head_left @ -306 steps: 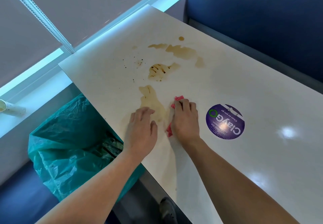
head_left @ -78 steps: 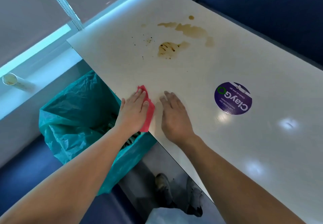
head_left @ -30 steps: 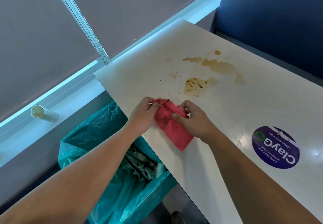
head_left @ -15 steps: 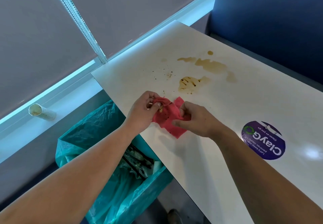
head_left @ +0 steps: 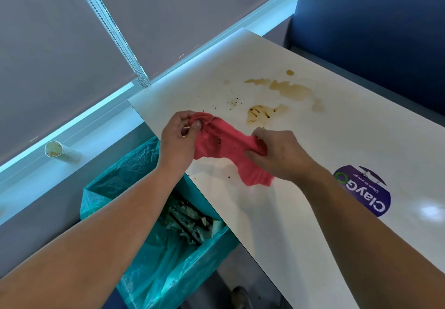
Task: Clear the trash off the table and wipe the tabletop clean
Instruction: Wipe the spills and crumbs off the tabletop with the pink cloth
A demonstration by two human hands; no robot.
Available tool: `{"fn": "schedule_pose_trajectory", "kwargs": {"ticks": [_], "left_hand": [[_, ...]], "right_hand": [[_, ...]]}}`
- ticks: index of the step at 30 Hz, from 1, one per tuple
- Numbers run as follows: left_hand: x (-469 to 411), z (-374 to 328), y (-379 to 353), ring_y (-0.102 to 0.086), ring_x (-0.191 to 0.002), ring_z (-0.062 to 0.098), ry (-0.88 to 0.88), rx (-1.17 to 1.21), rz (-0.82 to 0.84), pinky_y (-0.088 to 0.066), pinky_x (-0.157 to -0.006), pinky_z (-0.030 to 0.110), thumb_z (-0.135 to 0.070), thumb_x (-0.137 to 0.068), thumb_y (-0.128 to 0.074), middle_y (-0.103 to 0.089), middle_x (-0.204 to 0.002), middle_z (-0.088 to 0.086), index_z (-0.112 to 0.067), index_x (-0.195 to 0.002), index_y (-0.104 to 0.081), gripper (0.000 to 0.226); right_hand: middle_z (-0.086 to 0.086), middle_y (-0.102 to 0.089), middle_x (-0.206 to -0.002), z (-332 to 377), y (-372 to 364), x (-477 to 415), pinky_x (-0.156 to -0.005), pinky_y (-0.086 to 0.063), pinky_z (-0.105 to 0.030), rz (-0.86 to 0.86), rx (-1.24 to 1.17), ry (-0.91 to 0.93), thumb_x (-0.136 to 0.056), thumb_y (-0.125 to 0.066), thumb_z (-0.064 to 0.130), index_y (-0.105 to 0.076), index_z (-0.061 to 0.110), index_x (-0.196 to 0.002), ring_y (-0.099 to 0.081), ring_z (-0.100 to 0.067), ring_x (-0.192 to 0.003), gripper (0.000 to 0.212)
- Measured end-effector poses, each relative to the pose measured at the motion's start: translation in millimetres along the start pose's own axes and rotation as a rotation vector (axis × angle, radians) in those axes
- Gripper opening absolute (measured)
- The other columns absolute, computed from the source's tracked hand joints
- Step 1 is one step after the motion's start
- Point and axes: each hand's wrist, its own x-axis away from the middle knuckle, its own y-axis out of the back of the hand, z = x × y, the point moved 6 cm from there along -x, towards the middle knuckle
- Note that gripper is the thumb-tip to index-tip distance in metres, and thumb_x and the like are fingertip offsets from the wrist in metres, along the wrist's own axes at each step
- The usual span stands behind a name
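Note:
A red cloth (head_left: 228, 149) hangs stretched between both hands just above the white table's (head_left: 301, 224) left edge. My left hand (head_left: 177, 140) pinches one bunched corner of it. The other end is gripped by my right hand (head_left: 277, 154), and a loose flap hangs below. Dark specks dot the cloth. Brown liquid stains (head_left: 286, 89) and a smeared patch (head_left: 261, 113) lie on the tabletop beyond the hands, with small dark crumbs (head_left: 231, 101) to their left.
A bin lined with a teal bag (head_left: 134, 183) stands below the table's left edge, with trash (head_left: 187, 222) inside. A paper cup (head_left: 61, 152) lies on the window ledge. A purple round sticker (head_left: 363, 190) sits at the right. A blue seat back (head_left: 373, 19) stands behind.
Both hands have pulled the cloth wider apart, spreading it out, after lifting it off the table edge. The nearest brown stain from ten seconds ago is gone.

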Motion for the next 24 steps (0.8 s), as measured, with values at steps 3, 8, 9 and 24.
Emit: {"fn": "schedule_pose_trajectory", "kwargs": {"ticks": [3,8,9,24], "left_hand": [[-3,5,7,-0.071,-0.091,0.012,0.081,0.078,-0.106,-0.060,-0.084,0.035,-0.021,-0.098,-0.065,-0.076,-0.101,-0.007,-0.031,-0.109,-0.067,0.015],[2,10,8,-0.069,-0.098,0.015,0.107,0.054,-0.139,-0.057,-0.081,0.032,-0.032,-0.096,-0.063,-0.072,-0.109,-0.006,-0.044,-0.102,-0.062,0.014],[4,11,7,-0.069,-0.099,0.016,0.116,0.044,-0.122,-0.057,-0.083,0.035,-0.034,-0.095,-0.062,-0.072,-0.109,-0.006,-0.046,-0.100,-0.060,0.014],[51,22,-44,-0.067,-0.087,0.020,0.538,0.233,0.287,-0.055,-0.075,0.040,-0.040,-0.099,-0.052,-0.072,-0.100,0.007,-0.019,-0.120,-0.053,0.030]], "right_hand": [[0.010,-0.061,-0.079,-14,4,-5,-0.063,-0.041,-0.024,0.150,-0.028,-0.091,-0.089,-0.068,0.031,-0.060,0.025,-0.085,-0.060,-0.015,-0.076,0.011],[0.005,-0.073,-0.076,-41,5,3,-0.048,-0.046,-0.016,0.131,-0.341,-0.382,-0.094,-0.070,0.026,-0.061,0.022,-0.092,-0.071,-0.011,-0.069,0.010],[0.001,-0.075,-0.075,-42,3,5,-0.046,-0.047,-0.018,0.123,-0.455,-0.449,-0.093,-0.072,0.024,-0.061,0.019,-0.094,-0.073,-0.015,-0.067,0.012],[-0.022,-0.052,-0.123,26,-14,4,-0.090,-0.058,-0.045,0.144,-1.714,-1.023,-0.098,-0.052,0.012,-0.047,-0.001,-0.123,-0.061,-0.021,-0.102,0.029]]}}
